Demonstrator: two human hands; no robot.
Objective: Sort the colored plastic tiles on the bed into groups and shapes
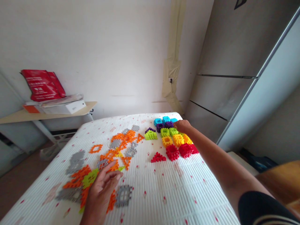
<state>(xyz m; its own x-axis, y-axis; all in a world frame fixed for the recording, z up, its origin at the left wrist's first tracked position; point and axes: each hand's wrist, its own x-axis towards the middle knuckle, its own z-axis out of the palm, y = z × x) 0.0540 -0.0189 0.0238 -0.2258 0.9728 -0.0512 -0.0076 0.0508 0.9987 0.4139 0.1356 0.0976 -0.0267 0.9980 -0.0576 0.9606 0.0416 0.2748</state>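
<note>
My left hand [103, 187] lies flat, fingers spread, on a heap of flat orange, grey and lime plastic tiles [112, 147] on the near left of a white ribbed mattress [164, 187]. My right hand [182, 125] reaches to the far right and rests among rows of built cubes: cyan [161, 120], purple [164, 125], lime [168, 132], yellow-orange [177, 139] and red [180, 150]. Its fingers curl at the purple and lime cubes; what they grip is hidden. A red triangle piece [158, 157] and a lime wedge [151, 135] sit apart.
A low wooden shelf [47, 114] at the left wall carries a red bag [43, 84] and white boxes. A grey wardrobe [234, 78] stands to the right. The mattress edge drops off at right, with a wooden surface [278, 181] beyond.
</note>
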